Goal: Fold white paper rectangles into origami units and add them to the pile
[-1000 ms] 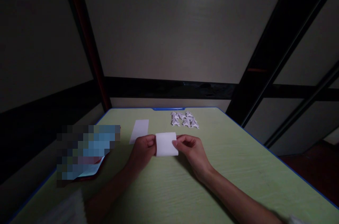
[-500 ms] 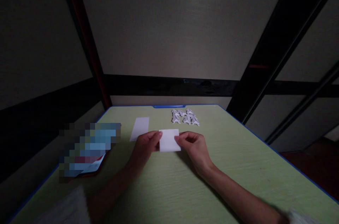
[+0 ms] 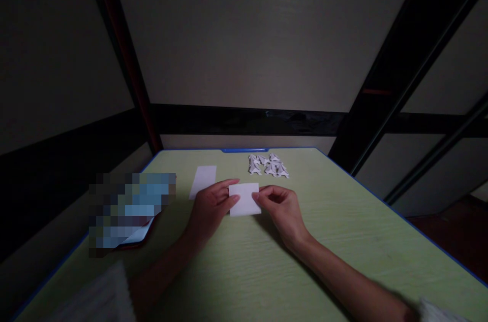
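Observation:
A small white piece of paper (image 3: 245, 201), nearly square, is held up just above the green table (image 3: 343, 240). My left hand (image 3: 213, 204) has its thumb on the front of the paper's left side, with the fingers partly behind it and one fingertip showing over the top edge. At the right edge, my right hand (image 3: 280, 207) pinches the paper between thumb and curled fingers. Beyond it lie several folded white paper figures (image 3: 269, 165) in a loose group. A flat white paper strip (image 3: 204, 180) rests behind my left hand.
On the left of the table lies a tablet-like device (image 3: 141, 235) with a dark red edge, its screen mostly pixelated. The table has a blue rim (image 3: 246, 150), and a pale wall panel (image 3: 244, 47) with a dark band rises behind it.
My left thumb has slid inward across the paper's face, and the left fingers have lifted toward its top edge. My right hand keeps its pinch. The view has shifted slightly.

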Demonstrator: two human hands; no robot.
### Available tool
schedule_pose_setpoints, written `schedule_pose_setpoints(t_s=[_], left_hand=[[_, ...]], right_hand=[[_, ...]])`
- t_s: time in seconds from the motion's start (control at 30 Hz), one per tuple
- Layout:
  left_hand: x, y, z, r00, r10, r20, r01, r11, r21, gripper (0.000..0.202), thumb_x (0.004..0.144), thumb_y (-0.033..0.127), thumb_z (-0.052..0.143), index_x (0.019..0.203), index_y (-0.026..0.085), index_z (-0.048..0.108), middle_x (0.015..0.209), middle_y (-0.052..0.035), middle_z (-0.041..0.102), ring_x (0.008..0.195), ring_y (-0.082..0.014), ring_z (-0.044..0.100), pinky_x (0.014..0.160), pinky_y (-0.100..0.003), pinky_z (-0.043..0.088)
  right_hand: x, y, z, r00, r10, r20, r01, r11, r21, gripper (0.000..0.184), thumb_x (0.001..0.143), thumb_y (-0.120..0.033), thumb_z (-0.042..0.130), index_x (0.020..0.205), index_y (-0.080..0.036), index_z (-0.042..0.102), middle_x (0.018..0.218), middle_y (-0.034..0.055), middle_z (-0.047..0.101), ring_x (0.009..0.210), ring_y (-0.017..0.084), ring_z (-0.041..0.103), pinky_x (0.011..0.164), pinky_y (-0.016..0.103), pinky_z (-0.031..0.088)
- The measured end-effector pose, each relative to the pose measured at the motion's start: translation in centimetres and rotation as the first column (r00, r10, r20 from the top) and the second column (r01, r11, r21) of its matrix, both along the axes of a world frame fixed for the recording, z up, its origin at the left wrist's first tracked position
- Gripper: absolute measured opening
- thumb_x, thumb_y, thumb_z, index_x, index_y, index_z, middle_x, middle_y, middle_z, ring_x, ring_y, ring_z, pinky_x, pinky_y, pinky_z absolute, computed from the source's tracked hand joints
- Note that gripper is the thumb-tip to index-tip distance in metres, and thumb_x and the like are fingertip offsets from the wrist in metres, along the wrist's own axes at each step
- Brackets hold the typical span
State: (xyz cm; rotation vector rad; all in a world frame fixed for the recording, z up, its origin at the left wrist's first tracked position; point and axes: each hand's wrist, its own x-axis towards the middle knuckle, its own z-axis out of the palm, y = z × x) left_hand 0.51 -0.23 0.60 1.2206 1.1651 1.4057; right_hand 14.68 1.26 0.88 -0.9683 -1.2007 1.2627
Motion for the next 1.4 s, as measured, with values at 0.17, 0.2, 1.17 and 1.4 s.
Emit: schedule_pose_setpoints(t_s=[0.17,0.2,1.17,1.4], left_hand=[[0.03,-0.21,0.39,1.000,0.013,-0.024,-0.014,1.000,-0.015,0.043,0.056,0.023,0.063,0.097,0.010,0.058,0.073,-0.0058,0.068,0.070,-0.0180,0.062,0.064,-0.027,0.049],[0.06,-0.21,0.45,0.999,0.021,-0.025,-0.021,1.000,-0.017,0.042,0.055,0.023,0.064,0.095,0.010,0.059,0.073,-0.0061,0.068,0.069,-0.0182,0.062,0.063,-0.027,0.050],[0.36,-0.30,0.67,0.998,0.068,-0.004,-0.068,0.997,-0.034,0.035,0.054,0.024,0.064,0.087,0.010,0.061,0.074,-0.0063,0.068,0.066,-0.0166,0.062,0.062,-0.025,0.049],[0.35,-0.20,0.65,0.997,0.074,-0.030,-0.075,0.997,-0.029,0.033,0.055,0.022,0.062,0.085,0.011,0.062,0.071,-0.0050,0.068,0.064,-0.0154,0.062,0.058,-0.022,0.048]], right_hand=[[-0.05,-0.07,0.03,1.000,0.000,-0.003,0.000,1.000,0.002,0.013,0.056,-0.021,0.064,0.049,-0.012,0.057,0.058,-0.0006,0.057,0.051,0.006,0.045,0.050,0.021,0.034],[-0.05,-0.09,0.02,1.000,-0.001,-0.003,0.001,1.000,0.003,0.013,0.056,-0.021,0.064,0.049,-0.012,0.057,0.059,-0.0004,0.057,0.051,0.007,0.045,0.050,0.021,0.034],[-0.01,0.01,-0.54,0.999,-0.035,0.013,0.035,0.999,0.018,0.014,0.057,-0.024,0.063,0.052,-0.012,0.057,0.057,-0.0001,0.056,0.049,0.007,0.044,0.048,0.022,0.032],[-0.10,0.04,-0.47,0.999,-0.041,0.018,0.040,0.999,0.020,0.014,0.057,-0.024,0.063,0.052,-0.012,0.057,0.056,-0.0002,0.055,0.049,0.007,0.043,0.047,0.022,0.032]])
